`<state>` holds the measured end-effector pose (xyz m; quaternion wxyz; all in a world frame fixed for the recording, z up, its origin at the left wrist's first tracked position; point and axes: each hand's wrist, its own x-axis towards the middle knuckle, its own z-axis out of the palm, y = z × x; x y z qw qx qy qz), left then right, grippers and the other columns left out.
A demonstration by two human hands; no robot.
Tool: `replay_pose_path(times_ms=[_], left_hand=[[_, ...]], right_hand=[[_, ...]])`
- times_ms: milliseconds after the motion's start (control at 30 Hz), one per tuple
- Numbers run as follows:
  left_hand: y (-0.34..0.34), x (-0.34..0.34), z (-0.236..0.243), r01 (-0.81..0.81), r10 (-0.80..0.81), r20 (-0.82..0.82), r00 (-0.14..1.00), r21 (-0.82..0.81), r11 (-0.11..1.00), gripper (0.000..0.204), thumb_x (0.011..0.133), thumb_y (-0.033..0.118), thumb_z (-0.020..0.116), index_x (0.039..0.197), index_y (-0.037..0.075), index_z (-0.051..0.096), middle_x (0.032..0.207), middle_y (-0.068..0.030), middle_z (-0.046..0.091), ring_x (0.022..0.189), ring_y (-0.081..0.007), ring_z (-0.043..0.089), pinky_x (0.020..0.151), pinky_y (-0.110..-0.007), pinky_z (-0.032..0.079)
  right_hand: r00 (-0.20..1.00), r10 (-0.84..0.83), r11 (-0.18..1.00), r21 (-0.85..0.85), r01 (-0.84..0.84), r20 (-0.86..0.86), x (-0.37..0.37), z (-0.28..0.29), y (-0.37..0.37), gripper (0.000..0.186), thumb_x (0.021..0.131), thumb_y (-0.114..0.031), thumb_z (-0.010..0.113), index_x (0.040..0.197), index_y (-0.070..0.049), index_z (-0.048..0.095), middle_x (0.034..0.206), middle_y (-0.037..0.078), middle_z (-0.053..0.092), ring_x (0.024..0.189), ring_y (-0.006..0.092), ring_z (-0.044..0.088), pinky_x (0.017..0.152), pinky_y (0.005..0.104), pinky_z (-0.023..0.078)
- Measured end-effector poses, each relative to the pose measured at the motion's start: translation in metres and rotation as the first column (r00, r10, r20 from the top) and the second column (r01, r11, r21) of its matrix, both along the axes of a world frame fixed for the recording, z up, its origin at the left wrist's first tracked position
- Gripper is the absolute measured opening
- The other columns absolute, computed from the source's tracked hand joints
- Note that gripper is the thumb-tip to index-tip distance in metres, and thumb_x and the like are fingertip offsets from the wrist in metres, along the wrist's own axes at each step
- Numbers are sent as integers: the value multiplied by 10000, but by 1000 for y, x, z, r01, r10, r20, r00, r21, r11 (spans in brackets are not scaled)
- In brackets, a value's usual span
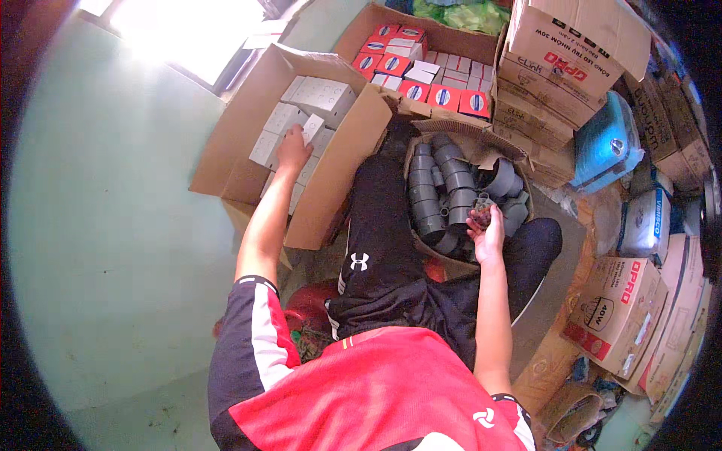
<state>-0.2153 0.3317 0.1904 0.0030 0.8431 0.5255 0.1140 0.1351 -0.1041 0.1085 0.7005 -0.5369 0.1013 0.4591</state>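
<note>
**Both our hands hold something over the cartons**

Our left hand (294, 152) pinches a small white box (313, 126) between thumb and fingers, inside an open carton (340, 180) of larger white boxes (323, 95). Next, grey tubular fittings (456, 177) crowd a second carton. Above their right side, our right hand (489, 235), fingers curled, holds a bunch of small dark pieces (483, 213), too small to make out. Farther right sits a blue case (604, 144).

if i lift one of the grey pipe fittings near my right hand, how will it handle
Likely stiff: the grey pipe fittings look like moulded plastic. Probably light for their size, since an open one looks hollow. Rounded walls may let them roll.
</note>
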Motion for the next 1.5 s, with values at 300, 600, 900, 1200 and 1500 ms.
replay_pose_path(times_ms=[300, 600, 900, 1200, 1500], left_hand=[[-63, 10, 76, 148, -207, 171, 963, 304, 941, 469, 863, 235, 836, 1275, 56, 704, 1152, -164, 735, 1049, -377, 652, 974, -475, 532], [-144, 51, 126, 111, -87, 983, 159, 70, 991, 238, 1078, 248, 660, 1247, 100, 581, 1009, 8, 542, 947, -118, 552, 834, -333, 481], [-252, 163, 15, 590, 651, 752, -101, -482, 648, 296, 1084, 423, 575, 1063, 134, 631, 946, 6, 604, 879, -121, 617, 842, -351, 556], [-292, 189, -50, 781, 926, 378, 19, -584, 222, 579, 1121, 578, 487, 1386, 75, 599, 1346, -108, 682, 1238, -293, 669, 1106, -477, 509], [-310, 181, -104, 784, 946, 325, 3, -588, 199, 793, 1110, 696, 375, 1526, 46, 557, 1467, -136, 675, 1304, -311, 683, 1142, -504, 526]], right_hand=[[971, -199, 979, 69, 191, 135, 2, -6, -1, 251, 1018, -336, 787, 1086, -170, 612, 925, -8, 695, 797, 120, 676, 679, 283, 557], [955, -248, 957, 196, 216, 161, -4, 8, 15, 396, 956, -67, 809, 730, -179, 504, 826, -14, 683, 746, 104, 655, 718, 302, 541], [958, 282, 836, 478, -271, 49, -22, 9, 0, 441, 1121, -576, 514, 1141, -151, 628, 1215, 82, 719, 1089, 213, 704, 982, 414, 573], [985, 157, 931, 321, -173, 76, -30, 21, -6, 413, 981, -358, 681, 1278, -74, 637, 1158, 33, 679, 1072, 184, 657, 975, 337, 501], [627, 204, 973, -87, -212, 752, -15, 17, 0, 377, 1058, -293, 726, 778, -114, 547, 759, -110, 454, 720, 35, 391, 652, 258, 324]])
